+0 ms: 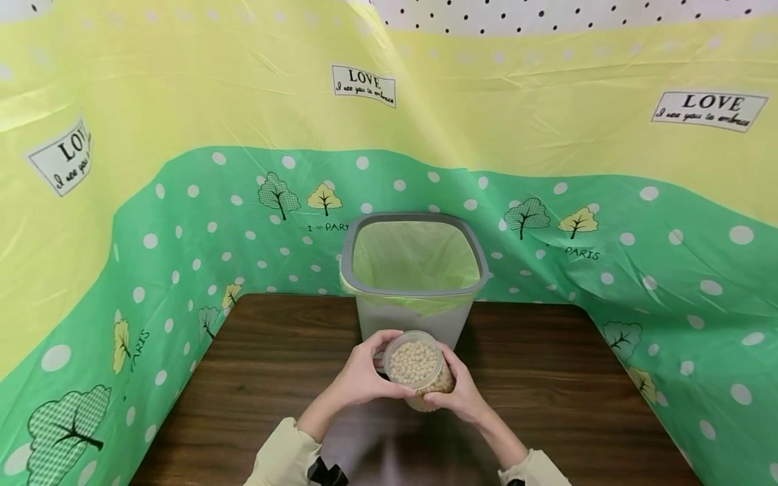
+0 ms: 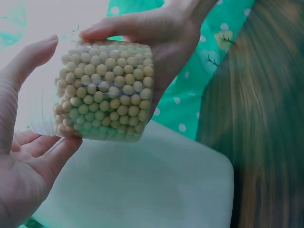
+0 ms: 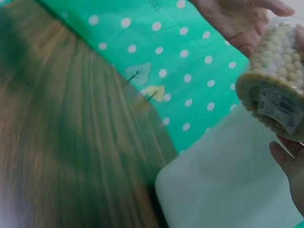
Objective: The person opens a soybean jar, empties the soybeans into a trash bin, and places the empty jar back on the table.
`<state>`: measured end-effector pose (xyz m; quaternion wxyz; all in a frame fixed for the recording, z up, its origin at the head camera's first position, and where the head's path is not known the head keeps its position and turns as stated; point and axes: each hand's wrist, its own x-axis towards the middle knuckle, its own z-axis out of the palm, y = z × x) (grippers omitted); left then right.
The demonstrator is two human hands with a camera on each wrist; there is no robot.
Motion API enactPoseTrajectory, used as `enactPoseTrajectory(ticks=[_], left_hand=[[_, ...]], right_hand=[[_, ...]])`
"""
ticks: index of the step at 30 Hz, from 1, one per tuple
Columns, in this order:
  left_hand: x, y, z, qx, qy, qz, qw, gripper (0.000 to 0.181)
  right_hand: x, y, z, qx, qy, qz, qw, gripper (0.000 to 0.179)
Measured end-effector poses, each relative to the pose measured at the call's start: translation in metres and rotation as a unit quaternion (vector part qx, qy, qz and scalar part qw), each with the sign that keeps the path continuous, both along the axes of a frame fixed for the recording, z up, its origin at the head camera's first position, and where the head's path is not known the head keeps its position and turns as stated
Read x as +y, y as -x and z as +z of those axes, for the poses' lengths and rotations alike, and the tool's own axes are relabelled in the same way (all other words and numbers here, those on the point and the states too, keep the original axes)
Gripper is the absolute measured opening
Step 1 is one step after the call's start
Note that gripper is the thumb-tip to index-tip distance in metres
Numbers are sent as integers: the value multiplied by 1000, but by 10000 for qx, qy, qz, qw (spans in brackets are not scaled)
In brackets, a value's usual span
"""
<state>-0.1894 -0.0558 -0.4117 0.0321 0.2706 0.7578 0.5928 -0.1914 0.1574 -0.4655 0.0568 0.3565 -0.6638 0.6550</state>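
Note:
A clear plastic jar (image 1: 439, 381) full of small round beige beans is held between both hands, its round top tilted up toward the head camera. My left hand (image 1: 362, 375) grips around the translucent top end, with the thumb along the near edge. Around the body and lower end, my right hand (image 1: 464, 393) holds the jar from the other side. The left wrist view shows the beans packed through the jar's wall (image 2: 104, 90). In the right wrist view a white printed label (image 3: 279, 108) is visible on the jar's base.
Just beyond the hands stands a pale bin (image 1: 419, 320) with a grey rim and a light green liner (image 1: 416, 256). It stands at the back of a dark wooden table (image 1: 565, 398). A green and yellow printed curtain (image 1: 213, 101) surrounds the table.

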Motion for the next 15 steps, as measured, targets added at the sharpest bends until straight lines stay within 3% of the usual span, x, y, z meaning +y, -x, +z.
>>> enactPoseTrajectory(ticks=[7,10,15], left_hand=[[3,-5,11,82,-581,-12,9983,76],[3,-4,14,117,-903,-217,9956,73],[1,0,16,163,-1465,-675,9868,71]], right_hand=[[-12,0,10,643,597,-505,9949,76],[-15,-1,17,874,707,-781,9906,75],[-12,-3,30,728,839,-577,9921,61]])
